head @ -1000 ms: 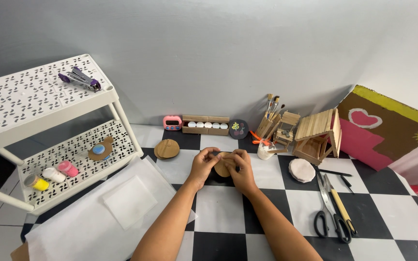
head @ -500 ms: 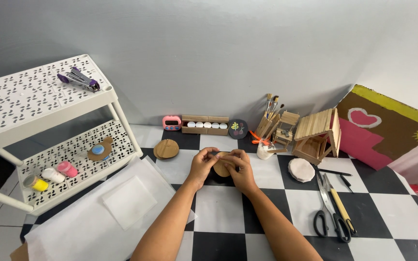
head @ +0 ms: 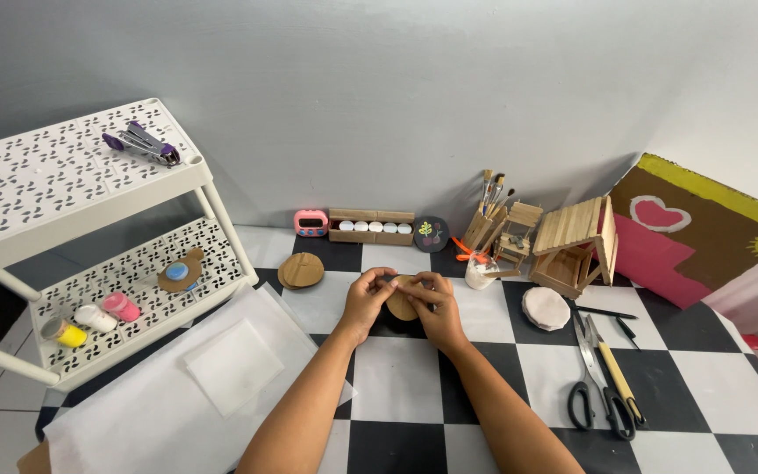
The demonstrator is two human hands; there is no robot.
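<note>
Both my hands meet over the checkered floor, holding one small round wooden disc (head: 401,300) between them. My left hand (head: 367,300) grips its left edge with fingers curled over the top. My right hand (head: 437,307) pinches the right edge. The disc sits just above a black tile. Another round wooden disc (head: 300,270) lies flat on the floor to the left of my hands.
A white perforated two-tier cart (head: 63,237) stands left, with a purple stapler (head: 142,143) on top and small paint pots (head: 94,318) below. White paper sheets (head: 177,395) lie front left. Scissors (head: 588,369), a white round pad (head: 546,308), a stick house (head: 576,243) and brushes (head: 489,211) are right.
</note>
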